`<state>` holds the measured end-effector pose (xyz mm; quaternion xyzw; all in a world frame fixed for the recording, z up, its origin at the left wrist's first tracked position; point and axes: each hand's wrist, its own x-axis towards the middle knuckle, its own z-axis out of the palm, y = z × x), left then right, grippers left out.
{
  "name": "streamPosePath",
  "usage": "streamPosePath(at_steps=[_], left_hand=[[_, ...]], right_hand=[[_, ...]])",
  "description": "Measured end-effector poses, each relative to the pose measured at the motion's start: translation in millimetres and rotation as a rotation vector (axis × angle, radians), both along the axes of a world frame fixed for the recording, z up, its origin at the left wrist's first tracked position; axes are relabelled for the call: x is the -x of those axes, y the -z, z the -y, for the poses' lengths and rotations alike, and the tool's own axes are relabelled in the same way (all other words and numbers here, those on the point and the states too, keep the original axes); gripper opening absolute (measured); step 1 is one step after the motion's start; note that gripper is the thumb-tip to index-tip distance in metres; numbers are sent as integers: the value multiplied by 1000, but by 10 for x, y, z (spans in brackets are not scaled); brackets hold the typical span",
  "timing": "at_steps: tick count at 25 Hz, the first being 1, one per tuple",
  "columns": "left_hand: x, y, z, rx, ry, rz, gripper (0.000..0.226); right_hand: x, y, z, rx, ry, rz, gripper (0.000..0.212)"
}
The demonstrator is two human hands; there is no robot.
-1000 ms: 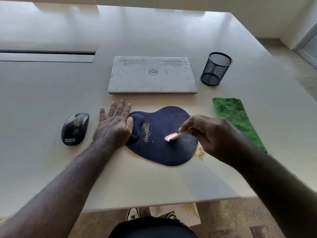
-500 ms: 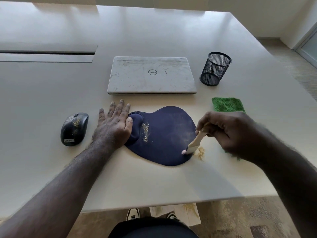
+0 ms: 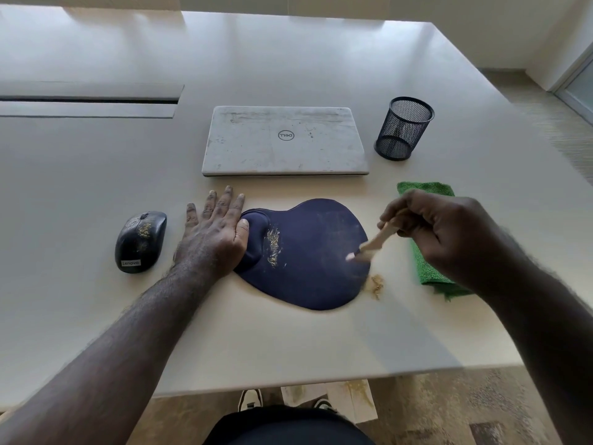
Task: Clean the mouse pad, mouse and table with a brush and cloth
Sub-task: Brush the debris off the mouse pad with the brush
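Note:
A dark blue mouse pad (image 3: 314, 258) with a wrist rest lies on the white table (image 3: 96, 187); a streak of yellowish crumbs runs beside the rest. My left hand (image 3: 213, 234) lies flat on the table, thumb pressing the pad's left edge. My right hand (image 3: 439, 232) grips a small wooden-handled brush (image 3: 372, 244), its bristles over the pad's right part. A little heap of crumbs (image 3: 376, 285) sits on the table just off the pad's right edge. A black mouse (image 3: 141, 240) with crumbs on top rests to the left. A green cloth (image 3: 426, 271) lies partly under my right hand.
A closed grey laptop (image 3: 284, 141) lies behind the pad. A black mesh pen cup (image 3: 402, 128) stands to its right. A cable slot (image 3: 90, 99) is set into the table at the far left. The table's front edge is near my body.
The brush swept from mid-pad to the right edge, pushing crumbs onto the table, then lifted back over the pad's right part. My left hand stayed put.

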<state>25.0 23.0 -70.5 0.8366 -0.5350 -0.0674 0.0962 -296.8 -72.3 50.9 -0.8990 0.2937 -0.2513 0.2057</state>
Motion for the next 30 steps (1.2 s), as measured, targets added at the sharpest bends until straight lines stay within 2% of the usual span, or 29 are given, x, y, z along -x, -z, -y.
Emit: streamPosePath(at_steps=[3, 8, 12, 19, 24, 27, 30], left_hand=[[-2, 1, 1, 2, 1, -9, 57], [-4, 11, 4, -1, 1, 0, 57], [-10, 13, 5, 4, 2, 1, 57], [4, 5, -1, 3, 3, 10, 58], [3, -1, -6, 0, 7, 8, 57], [2, -1, 0, 6, 6, 7, 57], [-9, 17, 4, 6, 5, 9, 57]], right_hand=[[-73, 71, -48, 45, -2, 19, 16], [-53, 62, 44, -25, 7, -12, 15], [-272, 120, 125, 121, 105, 93, 16], [-412, 129, 172, 79, 94, 12, 13], [-399, 158, 183, 149, 112, 34, 14], [-272, 172, 205, 77, 41, -6, 20], [-166, 119, 258, -2, 33, 37, 19]])
